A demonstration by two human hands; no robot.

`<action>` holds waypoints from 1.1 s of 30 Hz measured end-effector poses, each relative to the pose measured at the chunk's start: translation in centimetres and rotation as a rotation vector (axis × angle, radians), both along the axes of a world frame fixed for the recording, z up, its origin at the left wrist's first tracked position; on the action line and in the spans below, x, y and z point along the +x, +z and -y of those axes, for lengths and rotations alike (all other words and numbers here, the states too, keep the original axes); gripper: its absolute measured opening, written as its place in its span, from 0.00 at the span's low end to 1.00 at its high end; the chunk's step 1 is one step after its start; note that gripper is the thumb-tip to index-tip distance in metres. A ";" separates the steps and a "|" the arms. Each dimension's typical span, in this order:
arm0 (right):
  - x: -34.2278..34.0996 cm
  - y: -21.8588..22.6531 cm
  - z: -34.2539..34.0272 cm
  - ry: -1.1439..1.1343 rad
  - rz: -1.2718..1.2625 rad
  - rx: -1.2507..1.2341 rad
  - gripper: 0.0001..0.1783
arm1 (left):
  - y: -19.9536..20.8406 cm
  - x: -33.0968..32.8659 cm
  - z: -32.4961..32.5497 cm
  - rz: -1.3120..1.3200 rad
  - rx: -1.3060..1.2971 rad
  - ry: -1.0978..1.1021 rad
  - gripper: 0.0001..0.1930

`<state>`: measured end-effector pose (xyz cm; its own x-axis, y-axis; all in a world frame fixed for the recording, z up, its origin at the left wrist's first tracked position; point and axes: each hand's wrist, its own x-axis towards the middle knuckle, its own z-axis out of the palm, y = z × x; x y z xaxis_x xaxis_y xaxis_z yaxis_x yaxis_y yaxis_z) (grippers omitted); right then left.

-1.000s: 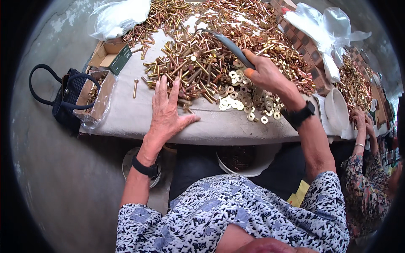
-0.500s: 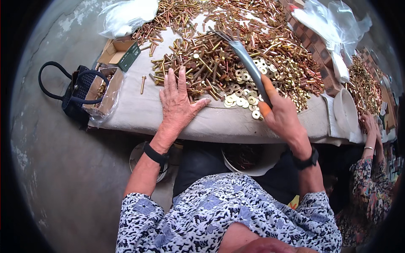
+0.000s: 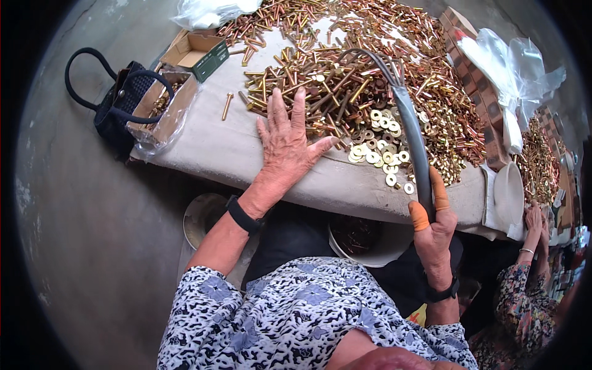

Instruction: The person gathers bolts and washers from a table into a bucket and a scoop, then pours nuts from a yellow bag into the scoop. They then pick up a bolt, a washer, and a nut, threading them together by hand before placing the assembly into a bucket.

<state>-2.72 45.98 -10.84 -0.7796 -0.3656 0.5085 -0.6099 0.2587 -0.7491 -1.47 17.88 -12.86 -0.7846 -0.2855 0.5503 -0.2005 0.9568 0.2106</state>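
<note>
My left hand [image 3: 285, 147] lies with fingers spread on the cloth-covered table [image 3: 222, 151], its fingertips at the near left edge of a heap of brassy bolts [image 3: 320, 92]. My right hand [image 3: 436, 234], with orange covers on its thumb and a finger, grips the dark handle of a hand rake [image 3: 412, 135]. The rake's thin curved tines reach over the heap. Flat ring washers [image 3: 383, 145] are piled beside the handle, with small nuts [image 3: 445, 165] to their right. A single bolt [image 3: 227, 106] lies apart, left of my left hand.
At the left are a green-sided carton [image 3: 206, 58], an open box in plastic [image 3: 166, 114] and a dark handbag [image 3: 114, 111]. Bricks [image 3: 478, 92] and plastic bags [image 3: 512, 74] line the right side. Below the table edge sits a white bucket [image 3: 370, 256]. A co-worker's hands [image 3: 535, 222] are at far right.
My right hand has drawn the rake back toward me, past the table's near edge, its tines still over the heap. My left hand stays beside the bolts. The whole view has shifted.
</note>
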 end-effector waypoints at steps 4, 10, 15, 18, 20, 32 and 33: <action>0.6 1.7 2.8 -0.006 0.248 -0.206 0.29 | 0.4 0.6 0.1 -0.069 0.049 -0.044 0.49; -1.5 2.3 7.1 0.065 0.166 -0.240 0.27 | 1.0 1.4 0.9 -0.312 0.105 -0.146 0.34; 0.7 2.1 11.0 0.097 -0.008 -0.099 0.30 | 3.2 2.6 -2.0 -0.340 0.945 -0.427 0.32; 1.3 -0.1 12.7 0.132 -0.199 -0.039 0.34 | 5.2 2.1 -3.4 -0.153 1.334 -0.448 0.18; 1.6 -1.3 13.4 0.167 -0.233 -0.062 0.36 | 5.0 2.0 -3.0 -0.244 1.599 -0.435 0.12; 2.5 -3.0 11.7 0.434 -0.163 0.076 0.29 | 3.6 4.9 3.5 -0.159 1.967 -0.571 0.15; 2.2 -3.1 11.5 0.457 -0.191 0.111 0.27 | 3.9 4.9 4.0 -0.158 1.956 -0.548 0.17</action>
<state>-0.54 34.48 -13.96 -0.4242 -0.7075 0.5652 -0.8030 0.0053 -0.5960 3.44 13.88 -9.00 -0.9627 -0.2589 -0.0783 0.0910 -0.5828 0.8075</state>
